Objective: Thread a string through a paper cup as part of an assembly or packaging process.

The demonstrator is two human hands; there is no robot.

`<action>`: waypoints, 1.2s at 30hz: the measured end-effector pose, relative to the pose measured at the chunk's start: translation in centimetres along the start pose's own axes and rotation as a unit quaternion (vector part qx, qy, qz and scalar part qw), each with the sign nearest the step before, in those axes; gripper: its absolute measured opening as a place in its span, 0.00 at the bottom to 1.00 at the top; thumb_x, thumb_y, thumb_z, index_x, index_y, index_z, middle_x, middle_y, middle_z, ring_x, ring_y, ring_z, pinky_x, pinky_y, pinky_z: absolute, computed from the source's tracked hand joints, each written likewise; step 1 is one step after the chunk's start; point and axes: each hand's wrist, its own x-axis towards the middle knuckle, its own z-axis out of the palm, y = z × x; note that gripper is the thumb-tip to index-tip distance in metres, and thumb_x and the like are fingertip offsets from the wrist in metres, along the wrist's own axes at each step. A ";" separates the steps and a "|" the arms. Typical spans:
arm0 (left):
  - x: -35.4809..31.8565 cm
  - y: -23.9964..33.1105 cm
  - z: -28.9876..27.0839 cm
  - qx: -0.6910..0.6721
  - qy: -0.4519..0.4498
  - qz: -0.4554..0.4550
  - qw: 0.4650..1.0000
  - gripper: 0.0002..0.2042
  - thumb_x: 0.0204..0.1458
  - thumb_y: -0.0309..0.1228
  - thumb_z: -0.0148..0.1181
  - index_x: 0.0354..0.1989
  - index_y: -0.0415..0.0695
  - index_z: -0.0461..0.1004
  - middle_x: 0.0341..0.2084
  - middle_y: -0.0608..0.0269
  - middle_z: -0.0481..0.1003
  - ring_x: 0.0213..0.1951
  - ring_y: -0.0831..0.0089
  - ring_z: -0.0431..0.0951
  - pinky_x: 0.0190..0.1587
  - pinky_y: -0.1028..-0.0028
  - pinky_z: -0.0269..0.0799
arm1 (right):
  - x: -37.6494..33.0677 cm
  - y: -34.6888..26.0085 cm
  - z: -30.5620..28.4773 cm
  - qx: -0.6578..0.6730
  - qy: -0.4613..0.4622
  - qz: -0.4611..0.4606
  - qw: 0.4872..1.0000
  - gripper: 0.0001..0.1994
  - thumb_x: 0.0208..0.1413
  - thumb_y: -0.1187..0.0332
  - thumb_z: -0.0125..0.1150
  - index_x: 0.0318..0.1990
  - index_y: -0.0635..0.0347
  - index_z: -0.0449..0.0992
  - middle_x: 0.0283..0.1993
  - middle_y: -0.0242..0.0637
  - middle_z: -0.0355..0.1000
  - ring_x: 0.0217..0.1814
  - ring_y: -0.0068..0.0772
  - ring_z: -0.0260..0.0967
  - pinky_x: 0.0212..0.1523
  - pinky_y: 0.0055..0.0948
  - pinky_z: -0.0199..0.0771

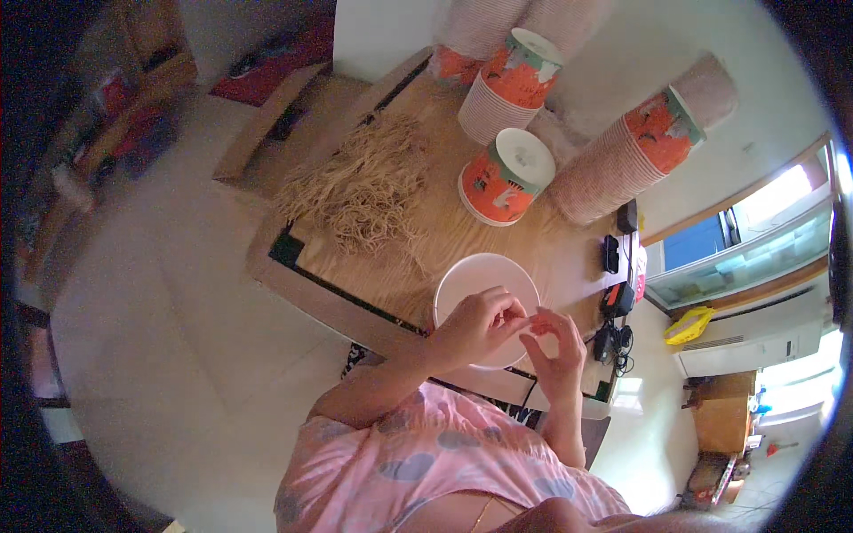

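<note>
Over white bowl (462,289) | mouth faces up | left hand (480,327), right hand (555,351) fingertips pinched together, item unclear

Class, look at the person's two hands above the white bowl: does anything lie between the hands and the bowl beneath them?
Nothing visible does. The left hand and right hand meet fingertip to fingertip directly over the white bowl. The pile of tan strands and the stacked paper cups lie farther back on the wooden table.

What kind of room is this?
Probably a room in a home used for handwork: a wooden table holds stacks of paper cups and a heap of straw-like strands, with a window nearby.
</note>
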 end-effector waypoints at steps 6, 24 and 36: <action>-1.6 1.0 0.5 -0.024 0.020 -0.068 0.997 0.06 0.45 0.27 0.59 0.26 0.37 0.72 0.20 0.60 0.72 0.24 0.75 0.73 0.28 0.75 0.68 | -1.0 0.8 0.4 0.031 0.024 -0.026 0.999 0.04 0.41 0.79 0.63 0.26 0.62 0.74 0.29 0.37 0.71 0.31 0.32 0.70 0.32 0.26 0.70; -1.4 1.1 1.9 0.054 0.025 0.034 0.998 0.04 0.40 0.26 0.63 0.25 0.40 0.76 0.19 0.60 0.69 0.23 0.70 0.72 0.26 0.74 0.66 | -2.6 2.2 -0.2 0.005 -0.006 -0.005 1.000 0.02 0.49 0.76 0.53 0.27 0.64 0.71 0.26 0.42 0.66 0.30 0.39 0.65 0.32 0.30 0.65; 5.7 -4.5 1.2 0.225 -0.041 -0.021 0.973 0.05 0.41 0.28 0.58 0.21 0.39 0.74 0.21 0.55 0.74 0.26 0.64 0.75 0.30 0.68 0.69 | 2.5 11.2 2.0 0.295 0.020 0.155 0.943 0.07 0.55 0.73 0.51 0.36 0.65 0.74 0.35 0.32 0.72 0.35 0.21 0.66 0.37 0.20 0.66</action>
